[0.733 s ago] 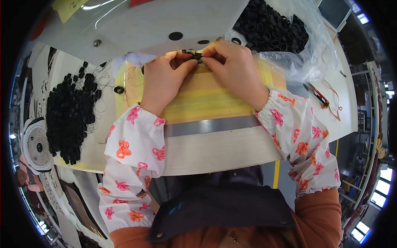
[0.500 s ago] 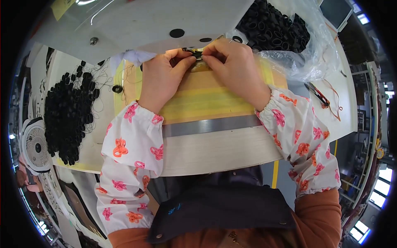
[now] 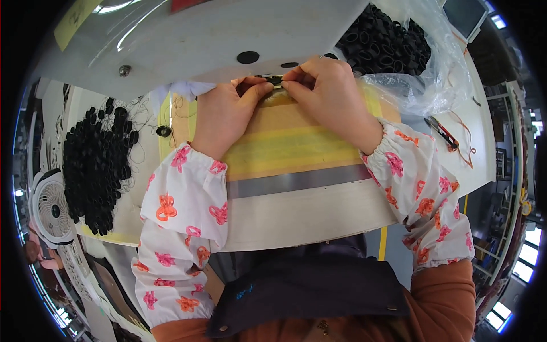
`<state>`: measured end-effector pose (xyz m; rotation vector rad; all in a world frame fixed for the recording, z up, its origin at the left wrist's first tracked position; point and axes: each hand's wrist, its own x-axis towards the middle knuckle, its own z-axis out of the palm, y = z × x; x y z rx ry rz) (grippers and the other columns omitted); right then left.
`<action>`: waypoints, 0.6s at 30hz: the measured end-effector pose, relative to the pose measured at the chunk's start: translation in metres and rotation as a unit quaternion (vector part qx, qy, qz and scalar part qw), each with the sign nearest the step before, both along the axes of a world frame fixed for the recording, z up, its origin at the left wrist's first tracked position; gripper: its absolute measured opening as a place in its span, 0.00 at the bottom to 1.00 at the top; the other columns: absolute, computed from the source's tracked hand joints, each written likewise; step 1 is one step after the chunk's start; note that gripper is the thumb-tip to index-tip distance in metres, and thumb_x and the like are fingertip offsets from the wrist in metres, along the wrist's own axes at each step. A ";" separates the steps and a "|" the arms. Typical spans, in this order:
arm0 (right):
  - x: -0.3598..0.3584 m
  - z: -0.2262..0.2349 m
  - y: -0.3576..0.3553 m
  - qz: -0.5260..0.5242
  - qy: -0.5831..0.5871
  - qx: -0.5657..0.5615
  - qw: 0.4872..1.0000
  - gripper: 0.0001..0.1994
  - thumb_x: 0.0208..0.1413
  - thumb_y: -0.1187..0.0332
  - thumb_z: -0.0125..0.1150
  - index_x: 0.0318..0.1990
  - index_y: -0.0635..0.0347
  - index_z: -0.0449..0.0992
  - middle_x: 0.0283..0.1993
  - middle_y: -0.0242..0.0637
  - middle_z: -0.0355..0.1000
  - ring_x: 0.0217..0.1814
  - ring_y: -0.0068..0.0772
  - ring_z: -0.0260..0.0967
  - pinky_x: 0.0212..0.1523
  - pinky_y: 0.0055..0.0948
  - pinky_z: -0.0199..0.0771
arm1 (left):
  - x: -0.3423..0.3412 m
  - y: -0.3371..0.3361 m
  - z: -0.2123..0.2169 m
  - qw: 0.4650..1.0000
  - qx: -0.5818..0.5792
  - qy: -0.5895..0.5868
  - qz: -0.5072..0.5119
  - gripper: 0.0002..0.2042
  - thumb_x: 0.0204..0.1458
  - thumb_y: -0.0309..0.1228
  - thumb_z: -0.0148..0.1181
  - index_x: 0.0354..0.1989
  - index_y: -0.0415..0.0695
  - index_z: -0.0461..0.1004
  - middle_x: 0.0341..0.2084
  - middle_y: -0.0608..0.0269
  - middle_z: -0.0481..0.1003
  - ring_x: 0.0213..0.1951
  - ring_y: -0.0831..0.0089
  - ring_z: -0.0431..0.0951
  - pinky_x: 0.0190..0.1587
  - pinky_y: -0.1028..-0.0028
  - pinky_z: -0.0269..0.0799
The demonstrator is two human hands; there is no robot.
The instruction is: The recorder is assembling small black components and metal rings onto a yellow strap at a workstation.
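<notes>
My left hand (image 3: 222, 117) is closed in a pinch, thumb against fingers, at the left side of a small black band (image 3: 274, 81). From the right, the thumb and fingertips of my right hand (image 3: 336, 97) pinch the same band. Both sets of fingertips almost meet beneath the lower edge of a pale grey sewing machine (image 3: 188, 51), and they partly hide the band. Below them lies a work surface covered with yellow and tan tape (image 3: 285, 134).
At left lies a heap of black bands (image 3: 97, 165) trailing loose threads, with a small black bobbin-like ring (image 3: 163, 131) nearby. Black loops (image 3: 387, 43) fill a clear plastic bag (image 3: 439, 80) at far right. A cutter (image 3: 443, 134) lies at right; a white fan (image 3: 54, 206) stands at left.
The whole view has shifted slightly, with the machine showing larger at the top. Both hands keep their pinch on the black band, with only slight finger movement.
</notes>
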<state>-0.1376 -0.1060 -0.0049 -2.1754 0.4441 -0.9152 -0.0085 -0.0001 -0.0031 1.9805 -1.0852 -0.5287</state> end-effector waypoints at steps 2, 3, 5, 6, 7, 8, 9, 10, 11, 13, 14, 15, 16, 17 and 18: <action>-0.001 -0.001 -0.002 -0.001 0.014 0.010 1.000 0.02 0.38 0.78 0.56 0.21 0.67 0.70 0.18 0.44 0.68 0.21 0.41 0.67 0.22 0.31 0.66 | 0.001 0.000 -0.007 1.000 -0.002 0.004 -0.003 0.15 0.45 0.41 0.56 0.31 0.40 0.76 0.19 0.60 0.75 0.21 0.74 0.74 0.28 0.79 0.68; 0.000 -0.001 -0.001 0.000 0.017 -0.002 1.000 0.02 0.38 0.78 0.56 0.21 0.68 0.69 0.19 0.45 0.68 0.21 0.42 0.67 0.22 0.31 0.66 | 0.002 0.001 -0.008 1.000 -0.004 0.007 -0.004 0.15 0.45 0.41 0.56 0.31 0.40 0.76 0.19 0.60 0.75 0.21 0.73 0.74 0.28 0.78 0.68; 0.000 0.001 -0.001 0.002 0.018 -0.016 1.000 0.03 0.38 0.79 0.56 0.21 0.68 0.69 0.19 0.45 0.68 0.21 0.42 0.67 0.22 0.31 0.66 | 0.004 0.001 -0.011 1.000 -0.013 0.005 -0.008 0.15 0.45 0.41 0.56 0.30 0.40 0.76 0.19 0.59 0.75 0.21 0.72 0.74 0.28 0.77 0.67; 0.000 0.000 0.000 -0.003 0.023 -0.027 0.999 0.03 0.38 0.79 0.56 0.21 0.68 0.68 0.19 0.45 0.68 0.21 0.43 0.67 0.22 0.31 0.66 | 0.005 0.001 -0.011 1.000 -0.017 0.005 -0.011 0.15 0.45 0.41 0.56 0.30 0.40 0.76 0.18 0.59 0.75 0.21 0.71 0.74 0.27 0.77 0.67; 0.001 0.000 0.000 -0.008 0.028 -0.038 0.999 0.03 0.38 0.79 0.56 0.21 0.68 0.67 0.20 0.45 0.68 0.21 0.43 0.67 0.22 0.31 0.66 | 0.006 0.000 -0.010 1.000 -0.018 0.003 -0.009 0.15 0.45 0.41 0.56 0.30 0.40 0.76 0.18 0.59 0.75 0.21 0.71 0.74 0.27 0.77 0.67; 0.002 0.001 0.000 -0.006 0.026 -0.039 0.999 0.03 0.38 0.79 0.56 0.21 0.68 0.67 0.20 0.45 0.68 0.21 0.43 0.67 0.22 0.31 0.66 | 0.006 -0.001 -0.009 1.000 0.001 -0.004 -0.009 0.14 0.45 0.38 0.58 0.31 0.39 0.76 0.20 0.62 0.75 0.22 0.77 0.73 0.28 0.80 0.66; 0.002 0.002 0.000 -0.010 0.028 -0.041 0.999 0.04 0.38 0.79 0.56 0.21 0.68 0.67 0.20 0.45 0.68 0.21 0.44 0.67 0.22 0.31 0.66 | 0.005 -0.001 -0.007 1.000 0.021 -0.010 -0.009 0.13 0.45 0.36 0.59 0.31 0.38 0.76 0.22 0.65 0.76 0.24 0.83 0.71 0.28 0.82 0.65; 0.002 0.003 0.000 -0.014 0.031 -0.042 0.999 0.05 0.37 0.79 0.57 0.21 0.68 0.67 0.19 0.45 0.68 0.21 0.45 0.67 0.23 0.32 0.66 | 0.005 -0.001 -0.006 1.000 0.019 -0.009 -0.007 0.13 0.45 0.36 0.59 0.31 0.38 0.76 0.22 0.65 0.76 0.24 0.83 0.71 0.28 0.82 0.65; 0.001 0.003 0.000 -0.013 0.031 -0.044 0.998 0.05 0.37 0.79 0.57 0.21 0.68 0.67 0.19 0.45 0.68 0.21 0.45 0.67 0.23 0.32 0.66 | 0.005 0.000 -0.004 1.000 0.022 -0.016 -0.015 0.13 0.45 0.36 0.59 0.31 0.38 0.76 0.21 0.65 0.76 0.23 0.83 0.71 0.28 0.82 0.65; 0.002 0.002 -0.001 -0.029 0.066 -0.038 0.997 0.08 0.39 0.72 0.61 0.24 0.70 0.75 0.17 0.45 0.70 0.17 0.33 0.67 0.22 0.25 0.66 | 0.005 0.000 -0.002 0.999 0.023 -0.025 -0.020 0.13 0.45 0.37 0.59 0.31 0.38 0.76 0.21 0.64 0.76 0.22 0.83 0.71 0.27 0.81 0.65; 0.002 0.003 -0.001 -0.027 0.064 -0.040 0.997 0.08 0.39 0.72 0.61 0.24 0.70 0.75 0.17 0.45 0.70 0.17 0.33 0.67 0.22 0.25 0.66 | 0.003 0.001 -0.001 0.999 0.030 -0.033 -0.016 0.13 0.45 0.37 0.59 0.31 0.38 0.76 0.21 0.64 0.76 0.22 0.82 0.71 0.27 0.81 0.65; 0.002 0.002 0.000 -0.026 0.071 -0.033 0.997 0.08 0.39 0.72 0.61 0.24 0.70 0.75 0.17 0.44 0.69 0.16 0.33 0.66 0.21 0.25 0.66 | 0.002 0.002 -0.001 0.998 0.039 -0.039 -0.015 0.13 0.45 0.37 0.59 0.31 0.38 0.76 0.20 0.64 0.76 0.22 0.82 0.71 0.27 0.80 0.65; 0.002 0.002 0.000 -0.025 0.079 -0.026 0.996 0.08 0.39 0.72 0.61 0.24 0.71 0.75 0.16 0.44 0.69 0.16 0.32 0.66 0.21 0.25 0.65 | 0.003 0.002 -0.002 0.998 0.040 -0.039 -0.016 0.13 0.45 0.37 0.59 0.31 0.38 0.76 0.20 0.64 0.76 0.22 0.82 0.71 0.27 0.80 0.65; 0.003 0.002 0.001 -0.026 0.079 -0.025 0.996 0.08 0.39 0.72 0.61 0.24 0.71 0.75 0.16 0.44 0.69 0.16 0.32 0.66 0.21 0.25 0.65 | 0.004 0.003 -0.003 0.999 0.040 -0.016 0.000 0.14 0.45 0.38 0.59 0.30 0.38 0.76 0.20 0.63 0.75 0.22 0.81 0.71 0.27 0.80 0.65; 0.004 0.003 0.002 -0.029 0.084 -0.009 0.996 0.06 0.38 0.75 0.60 0.22 0.69 0.71 0.17 0.44 0.69 0.18 0.37 0.67 0.22 0.28 0.66 | 0.004 0.004 -0.003 0.999 0.040 0.008 0.017 0.14 0.45 0.38 0.59 0.30 0.38 0.76 0.19 0.63 0.75 0.21 0.81 0.71 0.27 0.80 0.65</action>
